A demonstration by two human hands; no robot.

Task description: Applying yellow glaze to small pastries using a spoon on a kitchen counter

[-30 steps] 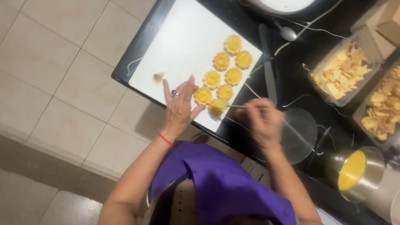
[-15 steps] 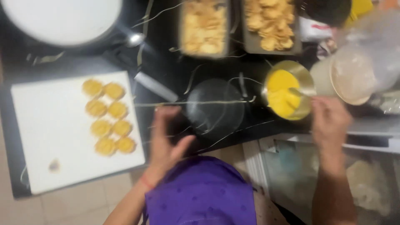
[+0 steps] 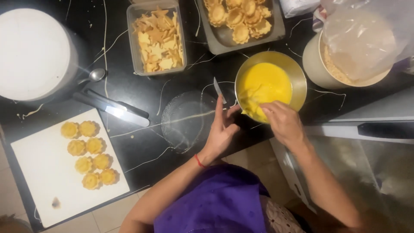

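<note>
A round metal bowl (image 3: 297, 73) of yellow batter stands on the black counter. My right hand (image 3: 282, 123) is at the bowl's near rim, fingers pinched on a thin tool that dips into the batter; the tool itself is hard to make out. My left hand (image 3: 222, 129) rests beside the bowl, fingers spread and upright, next to a clear glass lid (image 3: 187, 121). A red thread circles my left wrist. Several filled yellow tartlets (image 3: 88, 153) sit in two rows on a white board (image 3: 47, 181) at the lower left.
Two rectangular tubs hold pastry pieces (image 3: 157, 39) and empty tart shells (image 3: 237, 17) at the back. A white round lid (image 3: 32, 54), a spoon (image 3: 92, 77) and a knife (image 3: 114, 110) lie left. A tub with a plastic bag (image 3: 353, 47) stands right. Batter strings streak the counter.
The view swung from the tartlet board to the batter bowl. My right hand moved from the tartlets to the bowl's rim, and my left hand left the board and now sits beside the bowl.
</note>
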